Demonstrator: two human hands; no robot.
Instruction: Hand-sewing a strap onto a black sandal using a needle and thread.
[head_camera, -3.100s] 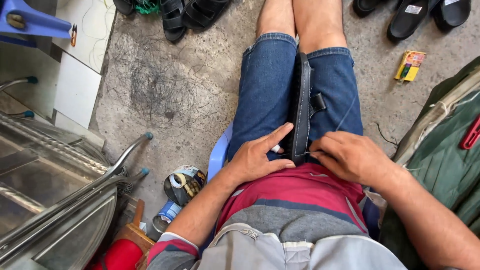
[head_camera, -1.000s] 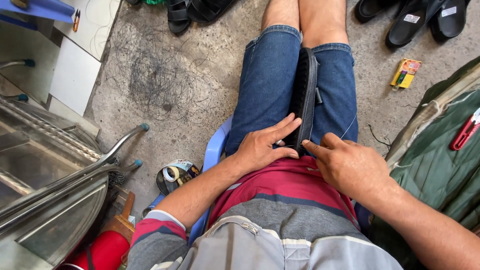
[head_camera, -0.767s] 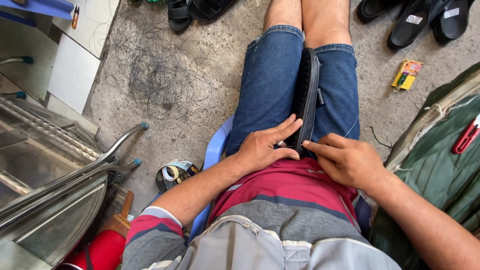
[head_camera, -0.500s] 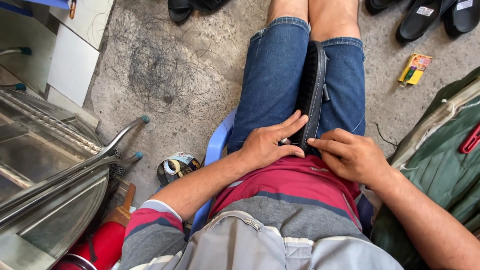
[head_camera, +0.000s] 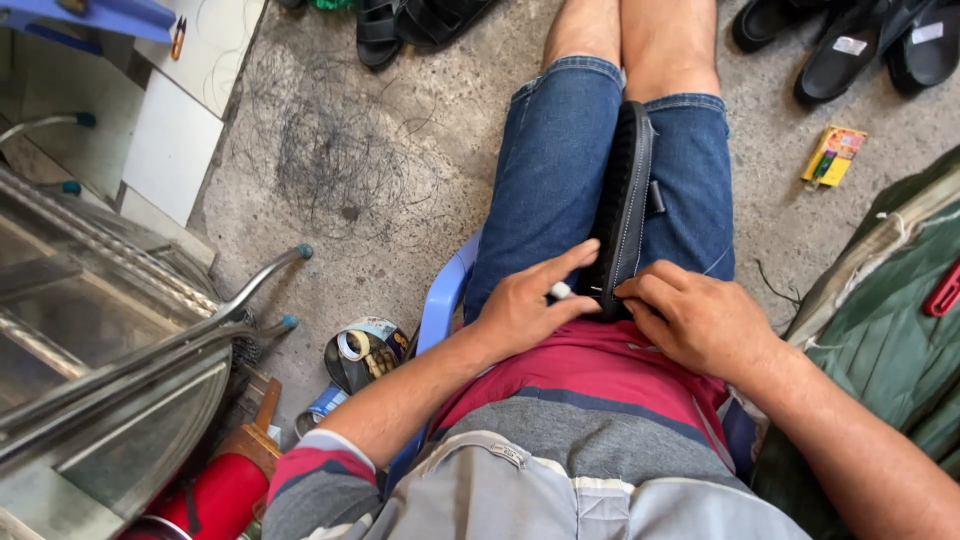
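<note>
A black rubber sandal sole with pale edge stitching (head_camera: 622, 200) is pinched at its near end between the left hand (head_camera: 525, 305) and right hand (head_camera: 700, 320), fingers closed on it

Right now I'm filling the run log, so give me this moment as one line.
left hand: pinching small white-tipped tool at black sandal edge | right hand: gripping sandal's near end | sandal: on edge between thighs | seat: blue plastic chair

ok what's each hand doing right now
left hand: fingers pinch a small white tool against the black sandal
right hand: fingers curled, gripping the sandal's near end
</note>
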